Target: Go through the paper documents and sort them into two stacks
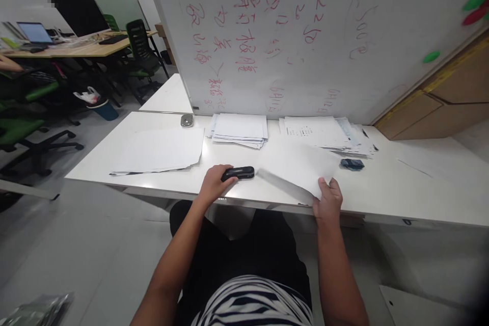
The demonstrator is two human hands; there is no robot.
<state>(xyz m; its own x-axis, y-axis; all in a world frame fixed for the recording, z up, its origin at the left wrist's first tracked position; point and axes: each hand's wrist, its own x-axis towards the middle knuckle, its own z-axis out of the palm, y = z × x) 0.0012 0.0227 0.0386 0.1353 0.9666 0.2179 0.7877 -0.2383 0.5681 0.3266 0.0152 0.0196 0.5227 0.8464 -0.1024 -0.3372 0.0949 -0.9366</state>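
My left hand (214, 182) is closed around the rear of a black stapler (244, 172) that lies on the white table (225, 207). To its right, my right hand (328, 198) grips the near right edge of some white paper sheets (301, 165), thumb on top. The sheets are tilted, and their left corner comes close to the stapler's front end without clearly touching it. How many sheets are held cannot be made out.
Paper stacks stand at the back middle (240, 127) and back right (317, 132), with more sheets (160, 150) at left. A small grey case (187, 120) and a dark crumpled packet (352, 164) lie nearby. Behind rises a whiteboard (244, 25); a cardboard box (424, 114) stands right.
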